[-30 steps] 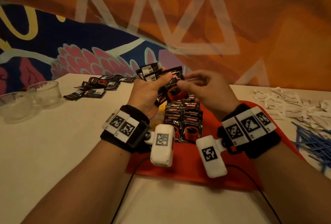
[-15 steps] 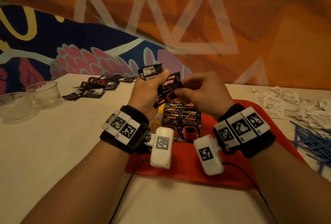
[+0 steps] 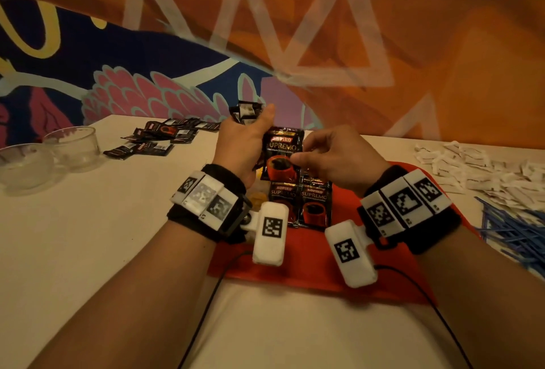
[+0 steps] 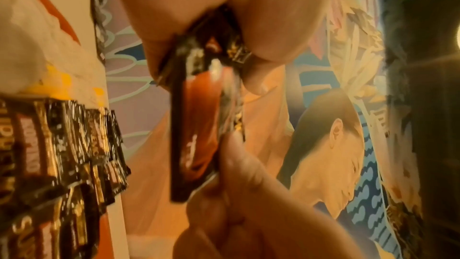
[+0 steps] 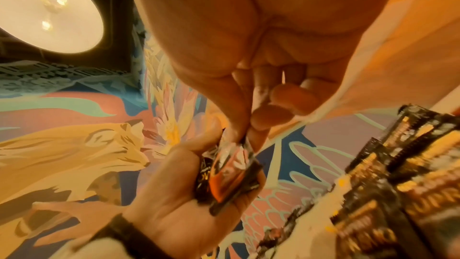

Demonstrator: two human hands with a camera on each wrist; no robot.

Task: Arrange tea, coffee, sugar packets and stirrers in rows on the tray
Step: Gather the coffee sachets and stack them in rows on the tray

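Note:
A red tray (image 3: 309,256) lies in front of me with black coffee packets (image 3: 299,203) set in rows on its far part. My left hand (image 3: 250,138) grips a small stack of coffee packets (image 3: 246,112) above the tray's far left. My right hand (image 3: 321,156) pinches one black coffee packet (image 3: 283,153) with a red cup print by its right edge, upright and facing me, beside the left hand. In the left wrist view that packet (image 4: 196,125) shows edge-on. In the right wrist view the thumb and forefinger pinch the packet (image 5: 231,172).
More coffee packets (image 3: 159,135) lie loose on the table at the far left, near two clear glass bowls (image 3: 70,144). White sugar packets (image 3: 472,168) are heaped at the right, with blue stirrers (image 3: 519,230) in front of them. A black cable (image 3: 203,309) runs across the near table.
My right hand has drawn one packet out of the left hand's stack and turned it face-on and upright, slightly lower toward the tray. The left hand has stayed in place.

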